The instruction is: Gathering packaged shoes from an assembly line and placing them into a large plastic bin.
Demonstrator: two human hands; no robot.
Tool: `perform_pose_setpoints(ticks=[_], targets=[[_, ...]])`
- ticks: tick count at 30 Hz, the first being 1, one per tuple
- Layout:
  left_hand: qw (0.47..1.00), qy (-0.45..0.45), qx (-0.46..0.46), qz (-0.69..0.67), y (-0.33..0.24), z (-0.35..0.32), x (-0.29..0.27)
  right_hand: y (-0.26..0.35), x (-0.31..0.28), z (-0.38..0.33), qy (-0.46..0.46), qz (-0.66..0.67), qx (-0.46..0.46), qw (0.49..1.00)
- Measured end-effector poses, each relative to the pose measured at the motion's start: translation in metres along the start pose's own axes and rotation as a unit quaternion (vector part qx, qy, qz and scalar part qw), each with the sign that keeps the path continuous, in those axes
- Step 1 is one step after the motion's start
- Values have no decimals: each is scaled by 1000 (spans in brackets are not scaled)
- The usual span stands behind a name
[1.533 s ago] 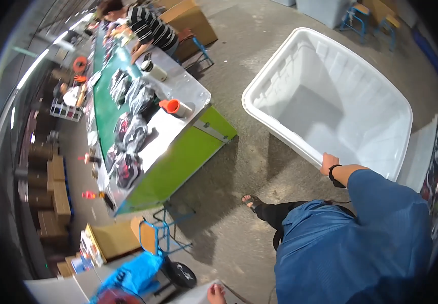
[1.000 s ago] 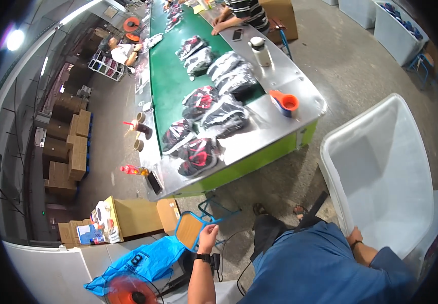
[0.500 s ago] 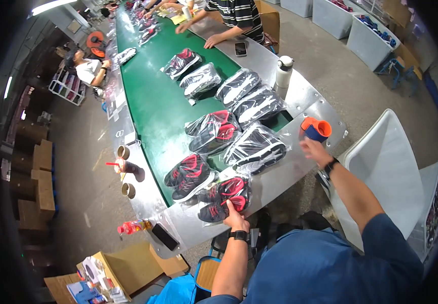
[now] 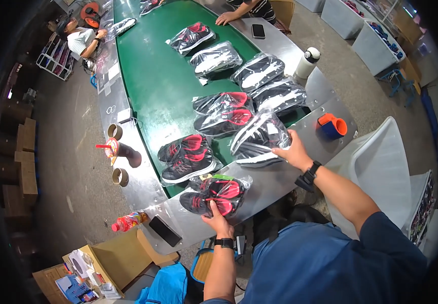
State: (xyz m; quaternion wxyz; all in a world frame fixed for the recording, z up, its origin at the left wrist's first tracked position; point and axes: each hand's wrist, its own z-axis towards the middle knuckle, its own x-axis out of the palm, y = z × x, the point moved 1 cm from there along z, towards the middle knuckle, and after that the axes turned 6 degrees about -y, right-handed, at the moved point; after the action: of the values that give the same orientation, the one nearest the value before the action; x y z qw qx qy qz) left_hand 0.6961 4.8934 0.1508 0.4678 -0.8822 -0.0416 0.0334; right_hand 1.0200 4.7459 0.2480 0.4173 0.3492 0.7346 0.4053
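Observation:
My left hand [image 4: 217, 222] is closed on the near edge of a pair of black and red shoes [image 4: 206, 195] in a clear plastic bag. That pair rests on the metal end of the table. Farther right, my right hand [image 4: 297, 152] grips the heel end of a bagged pair of black and white shoes [image 4: 254, 144], its thumb on top and other fingers partly hidden. These shoes lie tilted at the belt's edge. Touching them from behind is another bagged black and red pair [image 4: 224, 112]. Left of them sits one more such pair [image 4: 188, 158].
More bagged shoes [image 4: 216, 58] lie on the green belt [image 4: 153, 81]. Orange and blue tape rolls [image 4: 332, 126] and a white bottle [image 4: 307, 63] stand along the right. A drink cup [image 4: 120, 149], a red bottle [image 4: 129, 221] and a phone [image 4: 165, 231] are at left. Co-workers sit farther along.
My right hand has moved left from beside the tape rolls and taken hold of the bagged black and white shoes. My left hand stays on the black and red pair. The view has shifted.

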Motion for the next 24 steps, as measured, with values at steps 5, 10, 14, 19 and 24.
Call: perform_pose_setpoints(ticks=[5,10,14,19,24], targets=[[989,138,-39,-29,-28,-3,-33,32,-42,-54,-21,-265,-450,852],[976,213,-6,37,-24,-5,-69,-14,-65,-81,235,-321,-502,768],[971,225,21,81,-23,-6,-63,-23,-68,-77,119,-311,-435,837],[962,249,35,109,-28,-19,-40,-92,-63,-37,107,-113,-8,988],[955,278,16,99,-29,-60,-13,-92,-40,-62,150,7,-29,988]])
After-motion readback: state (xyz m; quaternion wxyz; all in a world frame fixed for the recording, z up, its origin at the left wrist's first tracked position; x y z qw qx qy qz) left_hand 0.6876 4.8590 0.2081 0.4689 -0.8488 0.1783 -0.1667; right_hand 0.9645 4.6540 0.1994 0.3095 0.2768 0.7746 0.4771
